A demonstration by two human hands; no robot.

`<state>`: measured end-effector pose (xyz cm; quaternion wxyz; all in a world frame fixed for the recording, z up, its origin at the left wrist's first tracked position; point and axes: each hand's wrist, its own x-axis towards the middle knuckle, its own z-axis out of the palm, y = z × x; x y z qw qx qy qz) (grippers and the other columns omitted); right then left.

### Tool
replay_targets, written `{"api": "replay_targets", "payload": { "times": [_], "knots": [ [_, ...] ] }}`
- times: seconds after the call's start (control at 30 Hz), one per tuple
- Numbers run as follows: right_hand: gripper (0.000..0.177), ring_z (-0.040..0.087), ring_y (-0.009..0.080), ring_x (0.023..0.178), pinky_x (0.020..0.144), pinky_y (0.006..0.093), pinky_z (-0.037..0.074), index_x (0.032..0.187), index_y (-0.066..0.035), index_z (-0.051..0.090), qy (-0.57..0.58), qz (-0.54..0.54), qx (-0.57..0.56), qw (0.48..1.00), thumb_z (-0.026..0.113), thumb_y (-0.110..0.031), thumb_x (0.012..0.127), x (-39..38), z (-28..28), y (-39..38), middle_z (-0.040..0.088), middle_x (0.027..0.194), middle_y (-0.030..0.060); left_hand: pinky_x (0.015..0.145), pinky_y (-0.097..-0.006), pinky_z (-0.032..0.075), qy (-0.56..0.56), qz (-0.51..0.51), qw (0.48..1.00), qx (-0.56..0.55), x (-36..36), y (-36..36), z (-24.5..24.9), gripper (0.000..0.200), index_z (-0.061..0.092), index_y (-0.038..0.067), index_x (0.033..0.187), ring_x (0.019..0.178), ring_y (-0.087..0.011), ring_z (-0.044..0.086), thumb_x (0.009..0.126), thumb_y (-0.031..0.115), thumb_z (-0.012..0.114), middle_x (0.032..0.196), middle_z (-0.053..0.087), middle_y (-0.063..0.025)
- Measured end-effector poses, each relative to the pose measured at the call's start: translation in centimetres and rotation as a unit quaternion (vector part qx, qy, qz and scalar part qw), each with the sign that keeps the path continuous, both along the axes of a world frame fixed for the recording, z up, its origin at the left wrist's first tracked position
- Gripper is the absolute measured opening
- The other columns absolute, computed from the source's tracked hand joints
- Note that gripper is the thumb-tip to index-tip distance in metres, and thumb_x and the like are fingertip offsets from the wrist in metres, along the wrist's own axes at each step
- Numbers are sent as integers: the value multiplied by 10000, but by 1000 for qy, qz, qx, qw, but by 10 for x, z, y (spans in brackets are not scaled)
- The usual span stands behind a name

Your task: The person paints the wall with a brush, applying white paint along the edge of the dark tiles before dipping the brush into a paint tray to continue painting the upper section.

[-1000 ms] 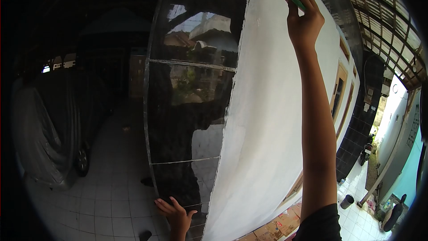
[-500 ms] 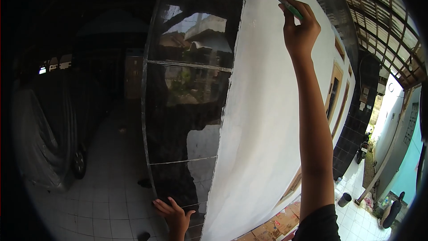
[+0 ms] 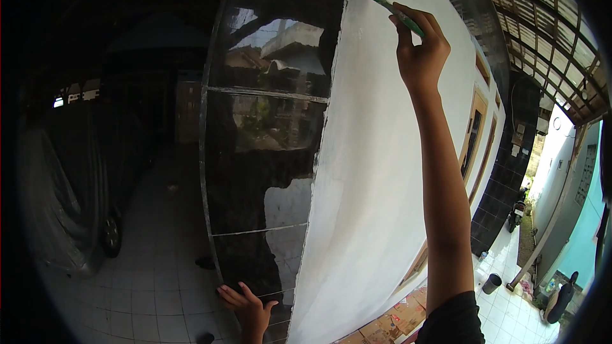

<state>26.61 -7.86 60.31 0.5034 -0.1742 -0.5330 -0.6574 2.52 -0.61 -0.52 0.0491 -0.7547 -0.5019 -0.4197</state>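
My right hand [image 3: 423, 48] is raised high and closed around the green handle of a paintbrush [image 3: 386, 5]. The dark bristle end points up and left, at the white wall [image 3: 363, 134] close to its border with the black tiles. Low down, my left hand [image 3: 247, 309] lies with spread fingers against the glossy black tile column [image 3: 255, 185], near its outer left edge. Nothing shows in that hand. A ragged white edge runs down where the wall meets the tiles.
Flattened cardboard [image 3: 398, 318] covers the floor along the wall's foot. A dark bucket [image 3: 491, 283] stands on the white floor tiles to the right. On the left, a covered vehicle [image 3: 60, 197] is parked in shade. A motorbike [image 3: 517, 212] is farther back at right.
My right hand and the paintbrush have moved slightly down and left along the wall's edge. The left hand stays on the tiles.
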Motion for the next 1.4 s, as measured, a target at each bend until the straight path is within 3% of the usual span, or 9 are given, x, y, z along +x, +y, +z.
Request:
{"api": "replay_targets", "payload": {
  "times": [0.03,0.27,0.53,0.83,0.97,1.1,1.17,1.23,1.4],
  "knots": [
    [205,722,214,787,691,291,557,1003,-81,756,-1,0,1,1000,747,25,828,-1,3,-1,723,922,66,1048,-801,57,0,-6,1000,-7,0,1,0,1405,-180,18,1551,1401,-678,-115,717,608,784,1504,-260,-445],
    [192,729,202,808,732,280,556,1028,-105,774,-21,10,19,1000,747,-30,854,-12,35,7,739,925,70,1044,-802,60,-4,-5,1000,-14,1,0,-1,1400,-166,23,1557,1401,-676,-120,714,619,780,1506,-238,-455],
    [223,708,221,763,664,300,547,1016,-77,753,17,13,-23,1000,756,29,820,-1,-35,2,715,936,76,1042,-795,56,-7,5,1000,1,2,4,-5,1424,-162,21,1558,1408,-668,-117,692,630,790,1506,-240,-455],
    [174,701,229,737,640,300,532,1001,-65,748,-19,11,17,1000,749,-3,839,-1,10,9,713,915,87,1042,-796,45,-10,5,1000,4,2,4,-7,1426,-166,15,1555,1409,-660,-140,693,617,798,1510,-258,-441],
    [285,718,232,791,692,300,573,1046,-69,739,-7,8,-34,999,725,86,807,3,-33,7,708,962,82,1040,-796,45,-9,5,1000,2,3,4,-5,1398,-159,15,1558,1410,-657,-141,717,646,763,1517,-256,-433],
    [320,721,216,822,708,300,586,1062,-66,737,20,-16,-70,997,718,108,795,1,-70,-14,706,969,72,1084,-757,64,25,45,999,15,1,2,-5,1465,-170,19,1556,1436,-616,-142,653,727,741,1514,-296,-412],
    [303,721,206,820,702,296,582,1056,-68,739,8,-2,-58,998,728,94,800,-1,-63,-16,709,961,68,1083,-758,65,23,45,999,18,3,3,-4,1466,-169,19,1556,1435,-616,-142,652,725,743,1513,-297,-412],
    [277,719,202,811,691,289,574,1046,-65,740,-8,-3,-21,1000,736,77,808,-4,-44,-15,713,951,67,1039,-795,51,0,12,1000,13,2,2,-3,1362,-154,15,1559,1414,-656,-125,748,687,709,1523,-258,-422],
    [245,721,238,807,695,297,571,1034,-66,735,-17,-15,-9,1000,725,63,826,-5,-15,-1,707,946,77,1089,-756,64,24,44,999,1,3,2,-2,1459,-167,9,1554,1435,-619,-131,659,719,742,1511,-296,-416]
  ]
}}
